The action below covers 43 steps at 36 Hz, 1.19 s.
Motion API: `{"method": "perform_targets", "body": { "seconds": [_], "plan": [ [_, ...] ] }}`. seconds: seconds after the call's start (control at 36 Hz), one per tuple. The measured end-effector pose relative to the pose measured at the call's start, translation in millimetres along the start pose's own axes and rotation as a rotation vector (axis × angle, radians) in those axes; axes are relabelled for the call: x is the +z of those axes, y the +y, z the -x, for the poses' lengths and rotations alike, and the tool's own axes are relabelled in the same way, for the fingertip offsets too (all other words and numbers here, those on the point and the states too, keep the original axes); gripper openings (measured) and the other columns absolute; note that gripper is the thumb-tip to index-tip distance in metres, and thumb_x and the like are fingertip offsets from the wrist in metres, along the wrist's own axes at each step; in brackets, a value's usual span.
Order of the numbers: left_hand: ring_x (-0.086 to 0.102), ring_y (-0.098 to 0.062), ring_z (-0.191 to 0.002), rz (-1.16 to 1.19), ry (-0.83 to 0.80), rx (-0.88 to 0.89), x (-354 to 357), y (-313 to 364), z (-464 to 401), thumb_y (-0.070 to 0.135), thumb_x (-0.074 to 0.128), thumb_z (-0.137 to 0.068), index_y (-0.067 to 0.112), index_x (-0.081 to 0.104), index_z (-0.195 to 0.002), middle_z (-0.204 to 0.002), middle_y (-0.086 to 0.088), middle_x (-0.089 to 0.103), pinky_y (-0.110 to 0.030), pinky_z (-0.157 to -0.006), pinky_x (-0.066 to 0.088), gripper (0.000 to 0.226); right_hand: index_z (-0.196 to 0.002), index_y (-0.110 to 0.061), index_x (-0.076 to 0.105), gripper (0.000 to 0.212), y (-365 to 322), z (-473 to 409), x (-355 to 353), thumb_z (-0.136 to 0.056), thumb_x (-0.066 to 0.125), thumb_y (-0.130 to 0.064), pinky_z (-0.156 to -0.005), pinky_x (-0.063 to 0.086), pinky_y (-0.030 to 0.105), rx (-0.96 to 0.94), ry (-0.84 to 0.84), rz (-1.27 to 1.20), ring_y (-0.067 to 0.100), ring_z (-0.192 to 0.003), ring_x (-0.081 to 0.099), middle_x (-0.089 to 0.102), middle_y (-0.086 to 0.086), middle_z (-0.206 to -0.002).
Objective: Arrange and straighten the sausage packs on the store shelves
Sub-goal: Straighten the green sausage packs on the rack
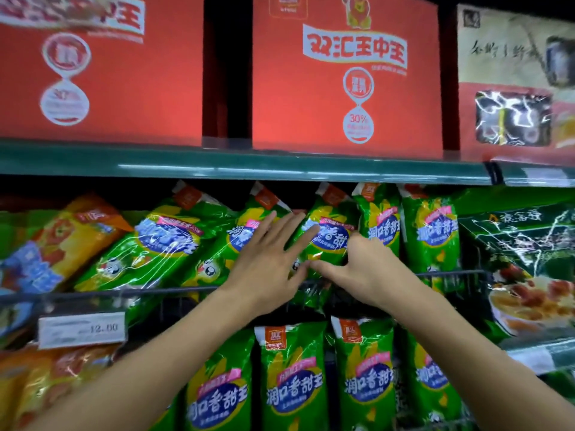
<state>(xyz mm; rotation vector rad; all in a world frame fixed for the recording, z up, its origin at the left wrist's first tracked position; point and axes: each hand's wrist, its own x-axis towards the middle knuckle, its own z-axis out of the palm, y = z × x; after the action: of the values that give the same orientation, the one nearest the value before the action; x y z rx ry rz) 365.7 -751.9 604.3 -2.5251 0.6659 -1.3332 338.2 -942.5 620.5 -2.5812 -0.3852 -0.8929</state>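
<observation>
both hands are up on the middle shelf's leaning green sausage pack, left hand flat with fingers spread, right hand curled round its lower edge, probably to stand it straight like the upright packs behind

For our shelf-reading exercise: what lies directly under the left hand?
The left hand lies flat, fingers spread, on a leaning green sausage pack. The pack's middle is covered, so its label there cannot be read.
</observation>
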Motion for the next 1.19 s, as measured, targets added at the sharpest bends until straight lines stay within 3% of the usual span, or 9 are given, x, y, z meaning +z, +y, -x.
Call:
{"method": "perform_targets", "body": {
  "seconds": [0.17, 0.31, 0.39, 0.5, 0.69, 0.81, 0.89, 1.06, 1.19],
  "plan": [
    [0.01, -0.017, -0.157, -0.062, 0.035, -0.011, 6.8, -12.9, 15.1, 0.044, 0.021, -0.105, 0.023, 0.016, -0.163, -0.167, -0.005, 0.027, -0.046, -0.127, 0.004, 0.062, -0.121, -0.011, 0.047, 0.073, 1.9, 2.4, 14.8, -0.081, 0.067, -0.069, -0.054, 0.045, 0.033, -0.034, 0.035, -0.186, 0.02, -0.064, 0.062, 0.063, 0.003, -0.074],
    [0.005, -0.016, -0.158, -0.082, 0.058, -0.054, 5.6, -17.9, 26.6, 0.051, 0.017, -0.107, 0.023, 0.016, -0.163, -0.166, -0.006, 0.029, -0.046, -0.127, 0.004, 0.062, -0.153, -0.015, 0.035, 0.085, 8.9, 4.1, 23.4, -0.087, 0.071, -0.055, -0.079, 0.057, 0.034, -0.072, 0.135, -0.352, 0.017, -0.084, 0.07, 0.074, 0.004, -0.095],
    [0.006, -0.017, -0.158, -0.092, 0.058, -0.07, 4.5, -18.3, 30.4, 0.052, 0.014, -0.107, 0.023, 0.017, -0.163, -0.163, -0.005, 0.034, -0.047, -0.127, 0.007, 0.063, -0.147, -0.011, 0.04, 0.079, 15.7, -3.5, 27.6, -0.089, 0.068, -0.056, -0.08, 0.058, 0.041, -0.047, 0.13, -0.38, 0.019, -0.083, 0.07, 0.073, 0.005, -0.091],
    [0.011, -0.019, -0.157, -0.101, 0.067, -0.067, 5.0, -18.3, 31.4, 0.051, 0.017, -0.108, 0.022, 0.02, -0.162, -0.162, -0.005, 0.037, -0.047, -0.127, 0.01, 0.062, -0.109, -0.011, 0.047, 0.05, 15.9, -10.7, 28.5, -0.095, 0.057, -0.058, -0.062, 0.045, 0.039, 0.01, 0.076, -0.202, 0.03, -0.075, 0.06, 0.055, 0.003, -0.073],
    [0.013, -0.018, -0.157, -0.083, 0.095, -0.068, 6.6, -18.9, 32.0, 0.05, 0.024, -0.107, 0.022, 0.024, -0.161, -0.161, -0.006, 0.038, -0.047, -0.127, 0.012, 0.061, -0.144, 0.001, 0.031, 0.068, 13.5, -24.1, 33.4, -0.101, 0.054, -0.047, -0.043, 0.033, 0.027, 0.021, 0.03, -0.268, 0.016, -0.053, 0.053, 0.054, 0.003, -0.066],
    [0.018, -0.02, -0.156, -0.072, 0.105, -0.083, 4.7, -16.9, 32.9, 0.051, 0.026, -0.107, 0.021, 0.026, -0.161, -0.159, -0.007, 0.041, -0.048, -0.126, 0.015, 0.062, -0.158, -0.014, 0.019, 0.076, 19.9, -21.2, 46.3, -0.1, 0.056, -0.047, -0.058, 0.055, 0.047, -0.048, 0.115, -0.381, 0.02, -0.059, 0.066, 0.068, 0.004, -0.067],
    [0.024, -0.022, -0.154, -0.053, 0.117, -0.099, 3.8, -17.0, 33.2, 0.051, 0.03, -0.106, 0.018, 0.025, -0.161, -0.157, -0.009, 0.043, -0.046, -0.127, 0.016, 0.064, -0.162, -0.023, 0.009, 0.075, 17.6, -20.7, 42.5, -0.103, 0.051, -0.043, -0.063, 0.058, 0.049, -0.112, 0.152, -0.377, 0.018, -0.063, 0.069, 0.071, -0.001, -0.071],
    [0.028, -0.024, -0.152, -0.009, 0.138, -0.106, 3.4, -17.7, 34.3, 0.051, 0.032, -0.106, 0.018, 0.025, -0.161, -0.156, -0.011, 0.042, -0.041, -0.127, 0.013, 0.064, -0.162, -0.018, 0.004, 0.068, 6.4, -25.6, 24.3, -0.108, 0.038, -0.041, -0.06, 0.054, 0.044, -0.102, 0.151, -0.22, 0.019, -0.063, 0.06, 0.061, -0.001, -0.069],
    [0.025, -0.023, -0.153, 0.003, 0.137, -0.119, 1.9, -17.9, 35.0, 0.053, 0.027, -0.107, 0.02, 0.016, -0.163, -0.159, -0.009, 0.038, -0.037, -0.127, 0.007, 0.066, -0.161, -0.021, 0.005, 0.063, -0.3, -28.0, 18.7, -0.108, 0.032, -0.041, -0.074, 0.052, 0.045, -0.132, 0.217, -0.074, 0.031, -0.091, 0.063, 0.062, 0.009, -0.112]
  ]
}}
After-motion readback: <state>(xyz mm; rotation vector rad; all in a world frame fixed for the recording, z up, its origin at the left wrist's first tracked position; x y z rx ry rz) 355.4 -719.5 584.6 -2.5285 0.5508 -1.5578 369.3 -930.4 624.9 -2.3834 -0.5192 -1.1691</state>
